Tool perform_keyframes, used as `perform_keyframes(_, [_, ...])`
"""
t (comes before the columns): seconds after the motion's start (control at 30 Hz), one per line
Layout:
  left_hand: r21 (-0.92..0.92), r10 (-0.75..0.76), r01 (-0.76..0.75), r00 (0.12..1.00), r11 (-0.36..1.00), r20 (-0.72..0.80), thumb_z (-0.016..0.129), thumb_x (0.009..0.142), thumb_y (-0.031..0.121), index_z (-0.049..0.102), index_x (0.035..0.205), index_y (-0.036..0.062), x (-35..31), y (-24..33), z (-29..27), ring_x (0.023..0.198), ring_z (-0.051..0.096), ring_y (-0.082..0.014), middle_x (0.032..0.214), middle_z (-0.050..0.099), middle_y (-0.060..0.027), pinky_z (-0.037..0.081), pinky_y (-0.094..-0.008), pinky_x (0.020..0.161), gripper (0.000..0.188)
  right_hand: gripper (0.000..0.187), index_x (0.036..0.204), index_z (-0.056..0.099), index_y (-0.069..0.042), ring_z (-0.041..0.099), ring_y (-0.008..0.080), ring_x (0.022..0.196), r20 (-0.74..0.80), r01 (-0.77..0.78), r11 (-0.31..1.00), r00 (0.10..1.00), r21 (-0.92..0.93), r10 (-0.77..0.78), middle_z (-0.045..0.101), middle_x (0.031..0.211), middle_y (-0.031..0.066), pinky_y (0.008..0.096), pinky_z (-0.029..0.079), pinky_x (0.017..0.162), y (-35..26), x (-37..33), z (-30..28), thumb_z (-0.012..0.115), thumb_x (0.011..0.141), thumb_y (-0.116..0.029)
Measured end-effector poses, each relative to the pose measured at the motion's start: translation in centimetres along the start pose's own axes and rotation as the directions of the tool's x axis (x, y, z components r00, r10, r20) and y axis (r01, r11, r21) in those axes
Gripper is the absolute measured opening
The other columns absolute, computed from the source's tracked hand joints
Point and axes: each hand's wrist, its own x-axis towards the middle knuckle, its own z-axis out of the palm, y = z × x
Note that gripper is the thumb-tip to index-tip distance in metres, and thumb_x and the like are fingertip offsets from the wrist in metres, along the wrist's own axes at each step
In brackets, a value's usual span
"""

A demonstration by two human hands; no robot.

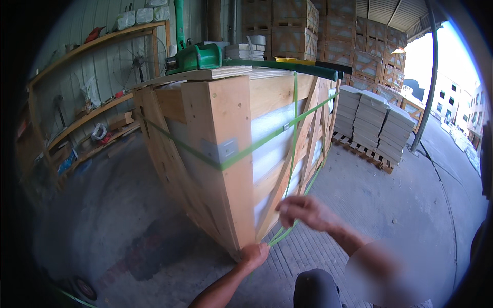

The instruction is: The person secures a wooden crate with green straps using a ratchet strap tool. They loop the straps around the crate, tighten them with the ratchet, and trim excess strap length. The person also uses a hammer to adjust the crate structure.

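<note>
in the head view, the left hand point(255, 254) is low at the bottom corner of the tall wooden crate point(231, 154), closed on the thin green plastic strap point(287, 154) where it comes out near the concrete floor point(102, 226). the right hand point(304, 211) is a little higher beside the crate's side, blurred, with fingers bent around the same strap as it seems; i cannot tell surely if it pinches it.

the strap runs up the crate's side and also around the front, over a grey metal corner plate point(224, 150). it looks light, flat and springy, smooth and probably slippery (its edge may cut skin), so better to hold it on the flat faces. a green strapping tool point(197, 57) lies on top.
</note>
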Motion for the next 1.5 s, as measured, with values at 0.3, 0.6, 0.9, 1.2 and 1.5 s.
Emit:
perform_keyframes(0.3, [-0.095,-0.024,0.022,0.999,0.995,-0.030,0.045,0.094,0.033,0.065,0.080,0.0056,-0.4,-0.2,0.2,0.068,0.065,-0.0389,0.074,0.067,-0.0170,0.048,-0.0523,0.060,0.037,0.077,0.121,0.051,0.012,0.063,0.0361,0.102,-0.340,0.300,0.534,0.510,-0.791,-0.790,0.064,0.108,0.0266,0.0426,0.051,0.089,-24.5,12.3,-0.8,0.055,0.087,-0.056])
perform_keyframes(0.6, [-0.183,-0.064,0.042,0.991,0.982,-0.118,0.045,0.094,0.032,0.066,0.077,0.0065,-0.8,0.0,-0.4,0.069,0.066,-0.0378,0.072,0.066,-0.0173,0.049,-0.0514,0.061,0.037,0.042,0.078,0.068,0.000,0.057,0.0155,0.054,-0.356,0.156,0.649,0.729,-0.744,-0.584,0.057,0.061,0.0076,0.0273,0.047,0.050,-26.1,14.2,-2.5,0.057,0.093,-0.037])
perform_keyframes(0.9, [-0.059,-0.053,0.050,0.997,0.997,-0.055,0.056,0.081,0.028,0.069,0.076,0.0109,-0.1,-0.1,0.4,0.069,0.067,-0.0320,0.074,0.068,-0.0120,0.049,-0.0458,0.056,0.022,0.052,0.106,0.063,0.003,0.058,0.0148,0.064,-0.597,0.098,0.899,0.716,-0.427,-0.362,0.062,0.074,0.0070,0.0269,0.046,0.060,-15.9,-2.8,-4.7,0.070,0.075,-0.038])
perform_keyframes(1.2, [-0.069,-0.124,0.122,0.992,0.990,-0.030,0.046,0.094,0.037,0.067,0.075,0.0074,-0.1,0.0,0.0,0.072,0.065,-0.0386,0.072,0.066,-0.0177,0.049,-0.0520,0.064,0.041,0.018,0.080,0.059,0.002,0.055,0.0142,0.056,-0.426,-0.196,0.921,0.841,0.336,0.334,0.056,0.062,0.0075,0.0281,0.042,0.050,3.7,-5.4,0.0,0.065,0.070,-0.012])
perform_keyframes(1.5, [-0.061,-0.136,0.131,0.988,0.989,-0.073,0.052,0.091,0.032,0.066,0.073,0.0051,-0.2,0.9,-1.4,0.065,0.063,-0.0395,0.066,0.063,-0.0195,0.047,-0.0524,0.062,0.035,0.034,0.070,0.068,0.007,0.067,0.0244,0.062,-0.646,-0.756,0.649,0.451,0.092,0.616,0.066,0.063,0.0144,0.0370,0.051,0.063,30.9,-13.6,-0.6,0.068,0.065,-0.027])
